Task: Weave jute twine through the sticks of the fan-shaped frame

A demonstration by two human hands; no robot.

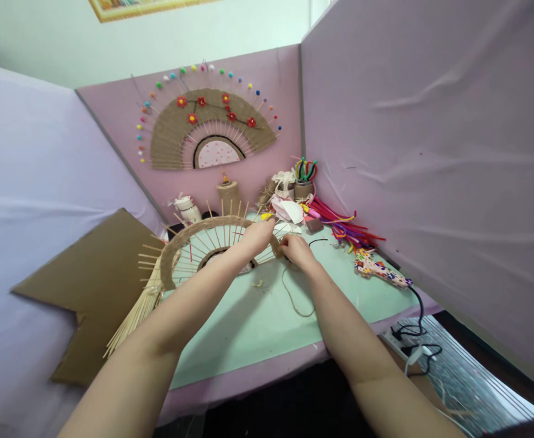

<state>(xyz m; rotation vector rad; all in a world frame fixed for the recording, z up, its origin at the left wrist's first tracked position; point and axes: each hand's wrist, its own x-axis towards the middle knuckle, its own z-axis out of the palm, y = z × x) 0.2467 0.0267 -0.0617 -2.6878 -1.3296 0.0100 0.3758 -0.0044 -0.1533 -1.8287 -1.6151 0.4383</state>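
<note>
A half-round fan frame (203, 227) of thin sticks, with a woven band of brown twine, stands on the pale green table top. My left hand (262, 234) reaches over to the frame's right side, its fingers closed on the sticks and band there. Just right of it, my right hand (295, 251) is pinched at the band's lower right end, where the twine (294, 304) comes away and loops down onto the table. My fingertips are partly hidden. At the frame's middle, a half-round base (216, 254) with a dark rim shows partly behind my left forearm.
A finished fan (212, 115) with red flowers hangs on the pink back panel. Behind the frame stands a twine spool (228, 196). To the right lie pipe cleaners (340, 222) and a patterned glue gun (380, 269) with its cord. Cardboard (88, 292) and a stick bundle (134, 316) are left.
</note>
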